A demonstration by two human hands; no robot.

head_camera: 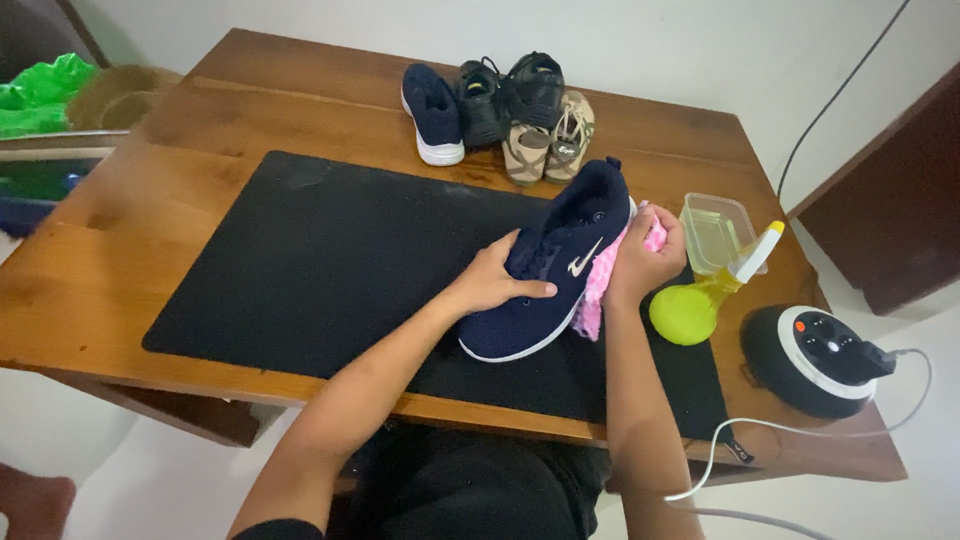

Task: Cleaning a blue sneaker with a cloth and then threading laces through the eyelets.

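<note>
Surface: I looked down on a wooden table (120,260) by a white wall, with a black mat (330,260) covering most of it.

Shoe, place: the navy shoe (555,270) sat on the right half of the mat, tipped up on its side, white sole edge turned down toward me.

Shoe, axis: its long axis ran on a slant, toe near and left, heel far and right.

Shoe, look: dark knit upper, a white mark on the side, laces on the upper face, white rim along the sole; it looked whole and dry, as far as I could tell.

Left hand: my left hand (495,280) lay on the shoe's left flank, fingers wrapped over the laced part and gripping it.

Right hand: my right hand (645,255) pressed a pink cloth (600,290) against the shoe's right side, fingers closed around the cloth.

Relation: the shoe was between both hands, each touching it; the left was nearer the toe, the right nearer the heel.

Right of the hands: a yellow-green spray bottle (700,300) stood just beside my right wrist, a clear tub (715,232) behind it, and a round black device (810,355) with a white cable near the table's right edge.

Far edge: more shoes (495,115) were bunched together, well apart from my hands.
</note>
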